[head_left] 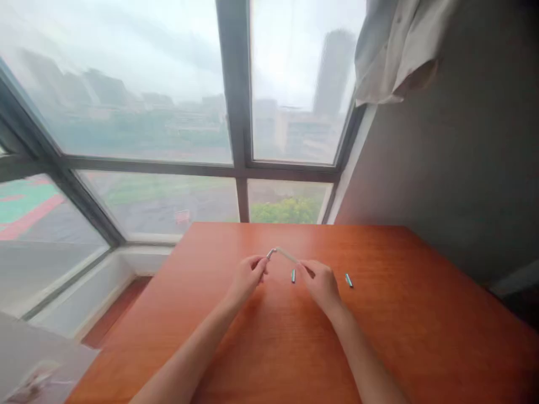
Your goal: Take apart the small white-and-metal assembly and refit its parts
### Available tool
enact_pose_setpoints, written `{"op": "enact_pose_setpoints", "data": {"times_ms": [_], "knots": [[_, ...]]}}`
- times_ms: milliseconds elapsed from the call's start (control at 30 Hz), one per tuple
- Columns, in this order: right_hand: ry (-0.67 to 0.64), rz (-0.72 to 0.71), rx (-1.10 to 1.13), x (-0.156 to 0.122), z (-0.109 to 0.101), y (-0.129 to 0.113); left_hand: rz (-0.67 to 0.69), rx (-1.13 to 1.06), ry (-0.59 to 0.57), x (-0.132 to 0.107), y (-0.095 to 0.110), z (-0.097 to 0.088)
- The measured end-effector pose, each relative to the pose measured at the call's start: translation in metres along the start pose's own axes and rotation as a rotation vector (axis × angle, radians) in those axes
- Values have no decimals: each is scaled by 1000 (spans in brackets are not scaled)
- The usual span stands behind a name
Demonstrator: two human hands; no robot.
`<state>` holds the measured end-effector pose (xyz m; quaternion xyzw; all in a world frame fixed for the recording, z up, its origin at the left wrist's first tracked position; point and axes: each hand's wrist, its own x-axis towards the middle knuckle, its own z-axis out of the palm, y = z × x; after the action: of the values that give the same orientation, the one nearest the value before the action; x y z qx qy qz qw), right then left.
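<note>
Both my hands are out over an orange-brown wooden table (421, 336). My left hand (248, 278) pinches one end of a thin pale stick-like object (283, 253) that bends at a small metal tip near my fingers. My right hand (322, 283) is closed on its other end. The object is lifted slightly above the tabletop between the hands. A small teal cylinder (293, 275) lies on the table between my hands. A second teal cylinder (349, 280) lies just right of my right hand.
A large window (236, 112) with dark frames stands beyond the table's far edge, with a low sill (84, 280) to the left. A grey wall (463, 168) rises on the right, with pale cloth (396, 50) hanging at its top.
</note>
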<state>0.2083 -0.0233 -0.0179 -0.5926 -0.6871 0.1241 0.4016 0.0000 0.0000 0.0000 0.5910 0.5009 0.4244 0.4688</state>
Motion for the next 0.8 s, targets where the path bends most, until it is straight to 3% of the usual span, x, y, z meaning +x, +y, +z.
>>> {"op": "enact_pose_setpoints", "data": {"times_ms": [333,800], "knots": [[36,-23,-27,0,1,2,-26,-71,46,2,-1,0],[27,-47,-42,0,2,4,-1,-56,22,1,-1,2]]}}
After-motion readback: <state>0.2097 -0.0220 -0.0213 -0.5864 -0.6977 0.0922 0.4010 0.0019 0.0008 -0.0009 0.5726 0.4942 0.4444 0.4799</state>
